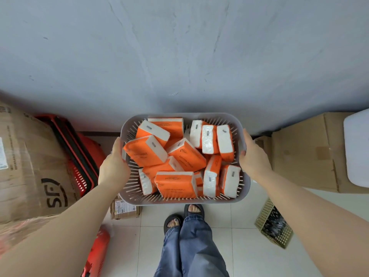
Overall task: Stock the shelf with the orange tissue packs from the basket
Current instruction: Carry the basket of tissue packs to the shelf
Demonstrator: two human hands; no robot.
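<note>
Left grip [114, 164] holds the left end of the grey slotted basket [180, 115]. Its thumb lies along the rim and its other fingers are hidden under the wall. Right grip [254, 156] holds the opposite end the same way, thumb on the rim and fingers tucked beneath. The basket hangs between the two grips, above the white tiled floor [239, 246] and close to a grey wall [179, 56].

The orange tissue packs [186, 156] lie loose inside the basket, between the grips, in a jumbled heap. Some lie flat and some stand on edge with their white ends up. Print on several packs reads "COTTON TISSUE"; the smaller print is not legible.

Outward of the left grip stands a large cardboard box [30, 166] with a black "SF" logo and a white label too blurred to read. Between that box and the left grip are stacked red shopping baskets [79, 156]. Below the left wrist a small brown parcel [124, 210] lies on the floor, its label unreadable.

Outward of the right grip stands a plain cardboard box [303, 152] with a white item [357, 148] on top. Below the right forearm an olive perforated bin [267, 214] sits on the floor.
</note>
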